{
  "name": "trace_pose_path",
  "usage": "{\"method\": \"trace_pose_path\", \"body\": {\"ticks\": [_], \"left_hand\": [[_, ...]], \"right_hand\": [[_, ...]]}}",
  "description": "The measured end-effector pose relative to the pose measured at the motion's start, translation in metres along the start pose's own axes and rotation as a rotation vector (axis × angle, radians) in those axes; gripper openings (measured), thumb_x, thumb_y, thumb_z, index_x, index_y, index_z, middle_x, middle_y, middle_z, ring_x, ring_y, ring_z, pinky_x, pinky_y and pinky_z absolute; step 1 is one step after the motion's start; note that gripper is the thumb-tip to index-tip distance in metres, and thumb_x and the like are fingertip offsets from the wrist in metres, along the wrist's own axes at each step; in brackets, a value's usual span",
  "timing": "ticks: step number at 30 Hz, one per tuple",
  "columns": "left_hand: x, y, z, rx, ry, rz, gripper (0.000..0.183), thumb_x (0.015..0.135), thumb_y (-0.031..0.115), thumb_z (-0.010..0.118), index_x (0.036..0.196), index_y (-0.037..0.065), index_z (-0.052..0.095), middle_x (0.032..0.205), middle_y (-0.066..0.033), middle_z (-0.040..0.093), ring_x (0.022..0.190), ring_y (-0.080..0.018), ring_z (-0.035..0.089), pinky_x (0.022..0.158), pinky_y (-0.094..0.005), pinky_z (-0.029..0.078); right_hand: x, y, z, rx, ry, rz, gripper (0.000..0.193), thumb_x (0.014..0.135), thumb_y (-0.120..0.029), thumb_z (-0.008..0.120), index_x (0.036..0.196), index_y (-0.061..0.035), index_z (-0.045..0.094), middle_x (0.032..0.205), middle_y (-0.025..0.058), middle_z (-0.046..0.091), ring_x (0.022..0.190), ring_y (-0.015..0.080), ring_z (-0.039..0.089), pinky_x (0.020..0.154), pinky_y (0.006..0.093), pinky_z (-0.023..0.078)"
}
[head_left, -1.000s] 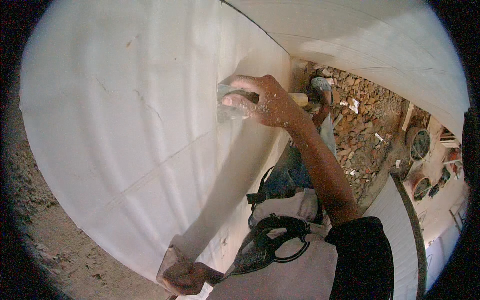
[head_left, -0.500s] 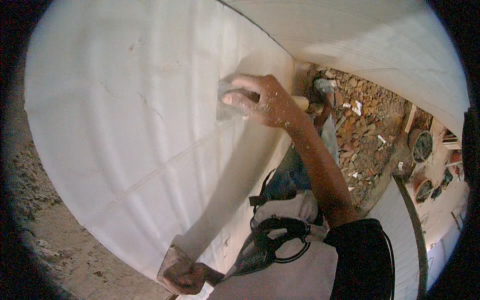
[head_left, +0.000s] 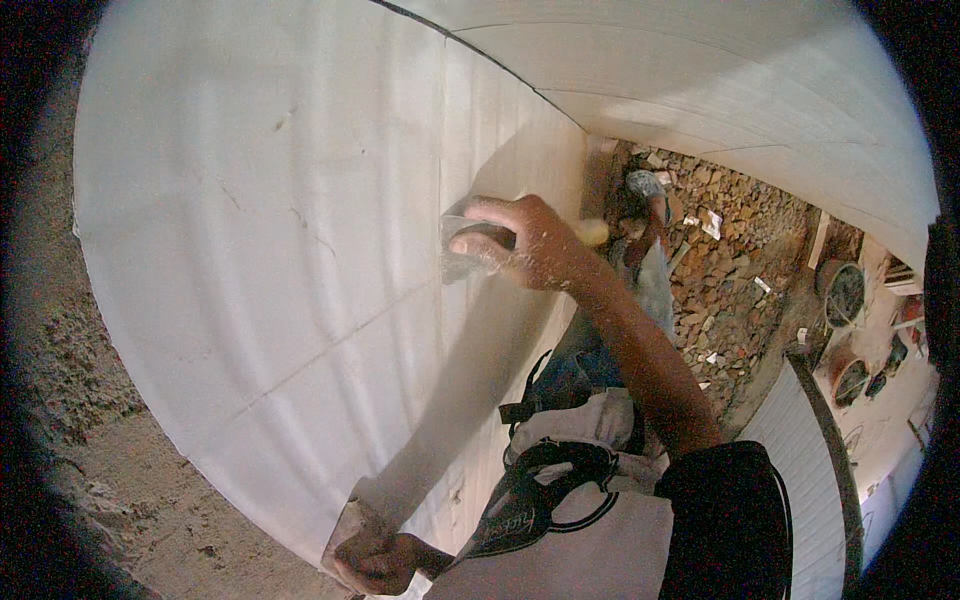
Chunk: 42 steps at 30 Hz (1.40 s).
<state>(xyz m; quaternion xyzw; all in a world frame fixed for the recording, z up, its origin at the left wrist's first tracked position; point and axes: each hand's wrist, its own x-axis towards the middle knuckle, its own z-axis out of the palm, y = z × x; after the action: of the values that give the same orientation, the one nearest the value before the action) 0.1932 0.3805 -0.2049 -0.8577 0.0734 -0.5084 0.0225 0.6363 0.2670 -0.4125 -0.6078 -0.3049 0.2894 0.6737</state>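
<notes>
A large white tiled wall point(head_left: 230, 330) fills the left and middle of the view, with thin joints between its tiles. My right hand point(head_left: 525, 240) is closed around a putty knife point(head_left: 457, 262). The flat blade lies against the wall where two joints meet, and a pale yellow handle end sticks out behind the hand. At the bottom, my left hand point(head_left: 378, 562) grips a thin flat plate point(head_left: 345, 528) close to the wall's lower edge. Fingers partly hide the plate, and its exact kind is unclear. My right arm's shadow falls across the tiles between both hands.
A second pale wall point(head_left: 740, 70) meets the tiled one at upper right. Broken brick rubble point(head_left: 735, 260) covers the ground below, with my foot point(head_left: 645, 185) beside it. Round buckets point(head_left: 843, 290) stand farther right. Rough cement point(head_left: 120, 480) borders the tiles at left.
The view has shifted slightly, so the wall's joints sit lower in it. My right hand and the putty knife also appear lower, still near the same joint. Both grips look unchanged.
</notes>
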Motion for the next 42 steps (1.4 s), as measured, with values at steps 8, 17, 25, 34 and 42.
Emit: {"method": "trace_pose_path", "body": {"ticks": [8, 17, 25, 34, 42], "left_hand": [[0.008, 0.020, 0.024, 0.211, 0.004, -0.085, 0.046, 0.086, 0.012, 0.070, 0.122, -0.013, 0.056, 0.071, -0.0170, 0.063, 0.054, -0.0221, 0.056, 0.046, -0.0345, 0.043], [0.040, 0.029, 0.059, 0.361, -0.142, -0.071, 0.052, 0.083, 0.011, 0.073, 0.124, -0.015, 0.053, 0.067, -0.0162, 0.062, 0.050, -0.0253, 0.055, 0.044, -0.0376, 0.043], [0.029, 0.020, 0.069, 0.371, -0.090, -0.099, 0.048, 0.087, 0.015, 0.070, 0.124, -0.012, 0.055, 0.074, -0.0152, 0.065, 0.056, -0.0273, 0.059, 0.049, -0.0388, 0.047], [0.022, 0.008, 0.083, 0.375, -0.060, -0.103, 0.043, 0.092, 0.020, 0.067, 0.123, -0.008, 0.057, 0.081, -0.0141, 0.068, 0.064, -0.0296, 0.064, 0.054, -0.0402, 0.051], [0.012, 0.009, 0.070, 0.373, -0.103, -0.157, 0.040, 0.096, 0.024, 0.063, 0.122, -0.005, 0.058, 0.088, -0.0131, 0.071, 0.070, -0.0316, 0.068, 0.058, -0.0414, 0.055]], "right_hand": [[0.010, -0.009, -0.004, 0.079, 0.009, -0.021, 0.042, 0.095, -0.046, 0.068, 0.109, -0.0059, 0.068, 0.093, 0.0185, 0.073, 0.082, 0.0368, 0.072, 0.076, 0.0436, 0.055], [0.031, -0.083, -0.021, -0.017, -0.014, -0.041, 0.038, 0.095, -0.043, 0.068, 0.110, -0.0078, 0.069, 0.091, 0.0210, 0.072, 0.080, 0.0374, 0.072, 0.071, 0.0446, 0.055], [0.065, -0.112, -0.025, 0.015, -0.030, -0.135, 0.042, 0.097, -0.038, 0.070, 0.115, 0.0003, 0.069, 0.089, 0.0122, 0.074, 0.078, 0.0187, 0.069, 0.070, 0.0361, 0.056], [0.119, -0.131, -0.050, -0.115, 0.094, -0.378, 0.032, 0.098, -0.039, 0.069, 0.098, -0.0071, 0.070, 0.077, 0.0028, 0.062, 0.067, 0.0103, 0.057, 0.059, 0.0294, 0.049], [0.010, 0.105, -0.079, -0.890, -0.051, -0.504, 0.046, 0.099, -0.044, 0.063, 0.121, -0.0042, 0.063, 0.102, 0.0179, 0.066, 0.076, 0.0221, 0.067, 0.068, 0.0371, 0.056]]}}
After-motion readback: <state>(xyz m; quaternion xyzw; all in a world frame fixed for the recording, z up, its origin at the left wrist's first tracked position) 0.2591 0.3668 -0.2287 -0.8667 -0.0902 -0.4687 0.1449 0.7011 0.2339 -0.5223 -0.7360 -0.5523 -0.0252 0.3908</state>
